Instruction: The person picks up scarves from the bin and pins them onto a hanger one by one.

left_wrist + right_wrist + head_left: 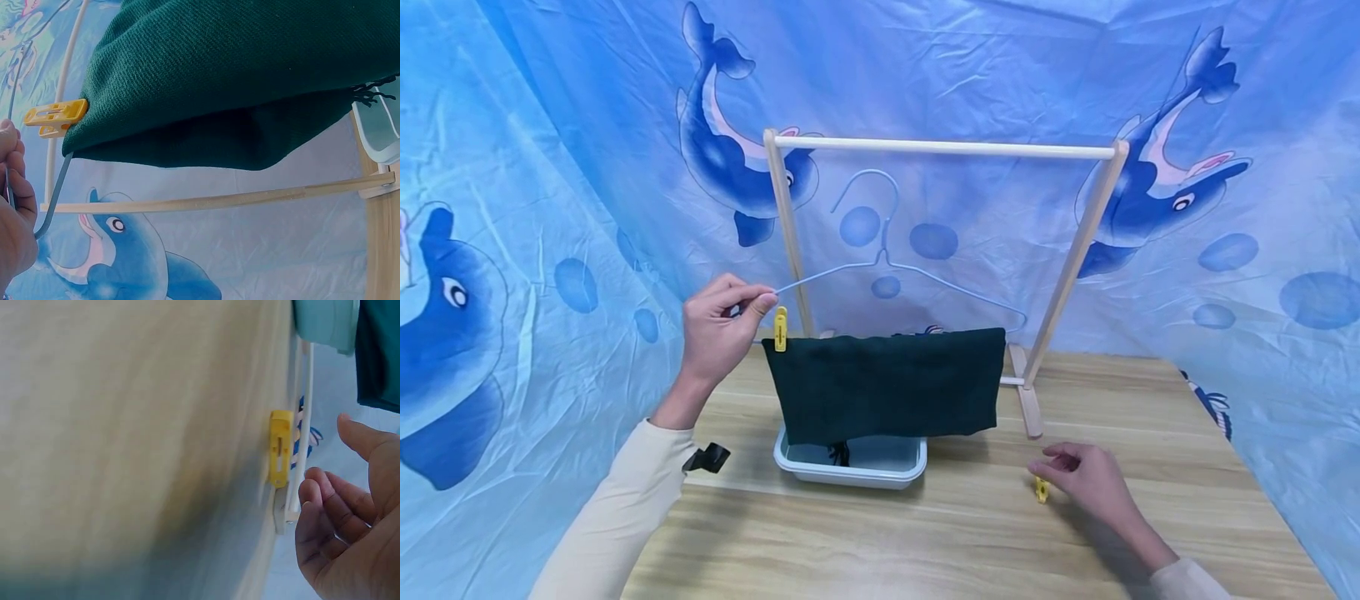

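My left hand [718, 329] pinches the left end of a light-blue wire hanger [951, 286] and holds it up. Over the hanger's lower bar hangs a folded dark green scarf [887, 387], its fringe [375, 92] showing at the bottom. A yellow clothespin [781, 329] clips the scarf's upper left corner to the bar. On the table, a second yellow clothespin [280, 450] lies just under my right hand [1090, 487]. The right wrist view shows the right thumb and fingers [337, 506] apart, with nothing between them.
A wooden rack [943, 148] with a white top rod stands behind the hanger. Below the scarf, a pale blue basin [850, 475] sits on the wooden table [880, 550]. Blue dolphin-print curtains [1015, 67] surround the table.
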Tool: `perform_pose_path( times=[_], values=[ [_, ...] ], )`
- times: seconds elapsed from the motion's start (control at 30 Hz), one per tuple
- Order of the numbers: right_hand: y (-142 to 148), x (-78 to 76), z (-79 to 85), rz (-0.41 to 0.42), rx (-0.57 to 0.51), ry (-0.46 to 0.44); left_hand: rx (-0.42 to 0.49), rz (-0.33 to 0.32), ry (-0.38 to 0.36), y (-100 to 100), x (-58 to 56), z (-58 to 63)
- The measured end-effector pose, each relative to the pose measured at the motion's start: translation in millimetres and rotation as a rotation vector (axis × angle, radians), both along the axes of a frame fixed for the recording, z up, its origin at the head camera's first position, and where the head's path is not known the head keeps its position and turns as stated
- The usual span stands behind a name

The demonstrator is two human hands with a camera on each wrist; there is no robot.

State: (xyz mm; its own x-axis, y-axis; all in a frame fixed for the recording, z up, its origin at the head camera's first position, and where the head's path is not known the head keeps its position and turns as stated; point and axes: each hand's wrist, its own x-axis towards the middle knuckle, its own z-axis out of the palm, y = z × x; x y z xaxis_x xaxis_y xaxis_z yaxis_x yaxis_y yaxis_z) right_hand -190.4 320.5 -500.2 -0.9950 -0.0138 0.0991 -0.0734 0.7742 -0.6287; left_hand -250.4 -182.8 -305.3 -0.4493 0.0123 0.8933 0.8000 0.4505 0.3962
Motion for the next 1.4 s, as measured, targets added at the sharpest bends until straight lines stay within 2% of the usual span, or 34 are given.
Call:
perform_pose_path(
  times=[0.37, 0.73, 1.0, 1.23, 1.4],
  values=[
    [1, 1.1, -7.4, -0.036, 0.074, -0.078, 0.0, -0.007, -0.002, -3, 0.1, -2.3],
    [0, -4.7, -11.8, -0.016, 0.137, -0.051, 0.004, -0.009, -0.012, -4, 1.4, -2.7],
    [-6, -9.4, -15.1, -0.024, 0.139, -0.11, 0.01, -0.003, -0.004, -7, -0.7, -6.0],
    [-8, -11.4, -18.8, -0.008, 0.16, -0.068, 0.007, -0.013, 0.002, -8, 0.5, -5.9],
    [-8, -9.0, -11.9, 0.025, 0.16, -0.037, 0.006, -0.004, 0.0, -9, -0.1, -6.6]
  ],
)
